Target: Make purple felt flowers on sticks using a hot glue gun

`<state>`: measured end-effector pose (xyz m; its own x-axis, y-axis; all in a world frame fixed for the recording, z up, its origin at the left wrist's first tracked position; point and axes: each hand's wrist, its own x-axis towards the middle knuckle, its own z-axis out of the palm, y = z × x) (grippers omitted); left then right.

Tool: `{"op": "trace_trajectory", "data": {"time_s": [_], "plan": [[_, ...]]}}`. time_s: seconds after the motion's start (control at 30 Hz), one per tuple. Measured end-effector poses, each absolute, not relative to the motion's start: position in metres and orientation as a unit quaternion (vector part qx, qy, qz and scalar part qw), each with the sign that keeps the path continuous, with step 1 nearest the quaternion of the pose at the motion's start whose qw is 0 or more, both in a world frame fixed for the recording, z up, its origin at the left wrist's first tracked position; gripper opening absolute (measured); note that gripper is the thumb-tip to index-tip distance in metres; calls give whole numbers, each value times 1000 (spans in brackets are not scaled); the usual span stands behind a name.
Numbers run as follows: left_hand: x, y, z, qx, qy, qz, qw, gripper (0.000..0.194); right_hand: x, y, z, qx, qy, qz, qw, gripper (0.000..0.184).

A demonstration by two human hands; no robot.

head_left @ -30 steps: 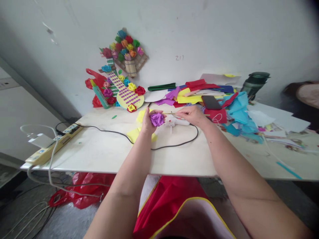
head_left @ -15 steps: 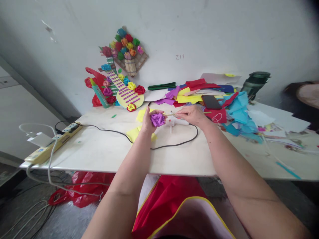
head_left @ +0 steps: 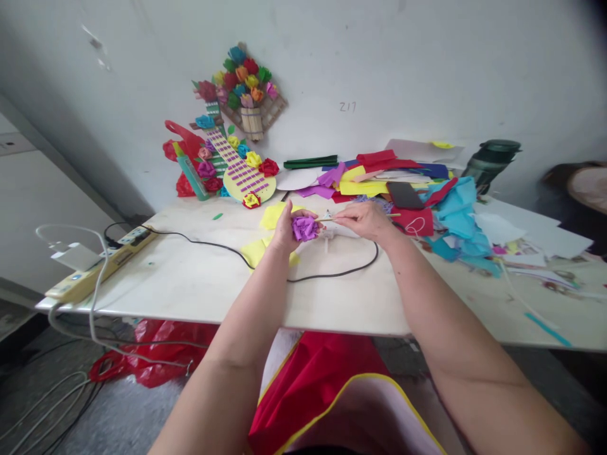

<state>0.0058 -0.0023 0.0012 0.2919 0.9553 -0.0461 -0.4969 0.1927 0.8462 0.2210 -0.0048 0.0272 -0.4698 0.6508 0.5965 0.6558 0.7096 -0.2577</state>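
Note:
A purple paper flower (head_left: 305,229) rests in my left hand (head_left: 285,231), whose fingers are closed around its far side. A thin wooden stick (head_left: 327,220) runs level from the flower to my right hand (head_left: 364,219), which pinches it; the stick's other end pokes out beyond that hand. Behind and below my right hand lies a white glue gun (head_left: 344,231), partly hidden, with a black cord (head_left: 327,276) curving from it over the white table (head_left: 199,284). Yellow paper pieces (head_left: 258,251) lie beside and under my left hand.
Decorated paper guitars (head_left: 249,180), a green glue bottle (head_left: 192,175) and a red bag stand at the back left. Coloured paper strips (head_left: 365,188), a phone (head_left: 404,195), blue crepe paper (head_left: 455,218) and a dark bottle (head_left: 490,164) fill the right. A power strip (head_left: 104,265) lies along the left edge.
The purple flower has turned slightly in my left hand and moved a little to the right. My right hand keeps its pinch on the stick. The whole view has shifted slightly.

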Motion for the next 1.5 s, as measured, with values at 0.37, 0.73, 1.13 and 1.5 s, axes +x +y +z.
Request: {"op": "trace_trajectory", "data": {"time_s": [0.37, 0.73, 1.13, 1.5], "plan": [[7, -5, 3, 395, 312, 490, 712, 71, 216, -6, 26, -377, -864, -22, 333, 18], [10, -6, 4, 396, 318, 482, 714, 70, 214, -2, 22, -367, -865, -25, 340, 16], [12, -8, 6, 391, 329, 475, 717, 66, 204, -8, 20, -383, -855, 38, 348, 18], [12, -6, 3, 398, 336, 471, 712, 61, 205, -10, 22, -386, -863, 35, 323, 19]]}}
